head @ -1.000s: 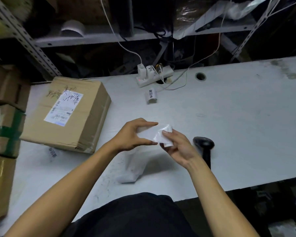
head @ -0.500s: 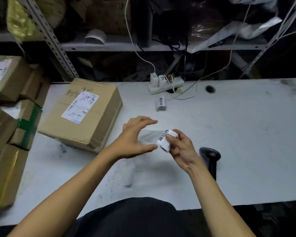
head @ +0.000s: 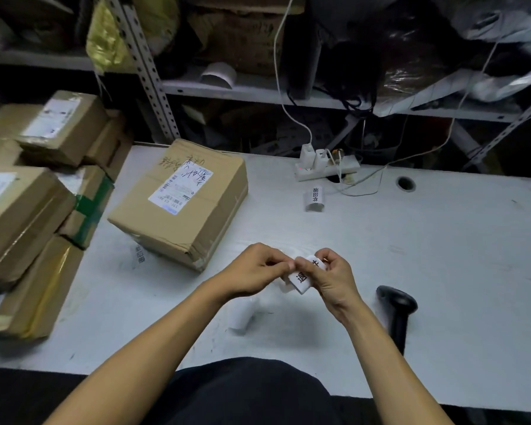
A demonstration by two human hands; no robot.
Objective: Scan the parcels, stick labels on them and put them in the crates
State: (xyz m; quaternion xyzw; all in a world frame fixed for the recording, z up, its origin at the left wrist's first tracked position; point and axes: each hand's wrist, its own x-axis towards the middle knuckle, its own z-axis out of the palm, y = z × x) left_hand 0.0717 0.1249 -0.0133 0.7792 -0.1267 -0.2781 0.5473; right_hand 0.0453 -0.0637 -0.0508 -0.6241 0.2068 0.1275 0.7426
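Note:
Both hands meet above the middle of the white table [head: 442, 256]. My right hand [head: 331, 277] grips a small white label roll [head: 302, 279] printed with black characters. My left hand [head: 255, 271] pinches at the roll's left edge, fingertips touching those of the right. A cardboard parcel [head: 184, 204] with a shipping label and handwriting lies to the upper left of my hands. A black handheld scanner [head: 396, 311] rests on the table just right of my right wrist.
Several cardboard parcels [head: 28, 210] are stacked at the left edge. A curled strip of labels [head: 314, 199] lies near a white power strip [head: 325, 167] at the table's back. A loose white backing strip [head: 242, 314] lies under my hands. Metal shelving [head: 258, 90] stands behind.
My left hand, spread open half a second ago, has closed its fingers onto the label roll's edge. The view has tilted up and left, showing more stacked parcels.

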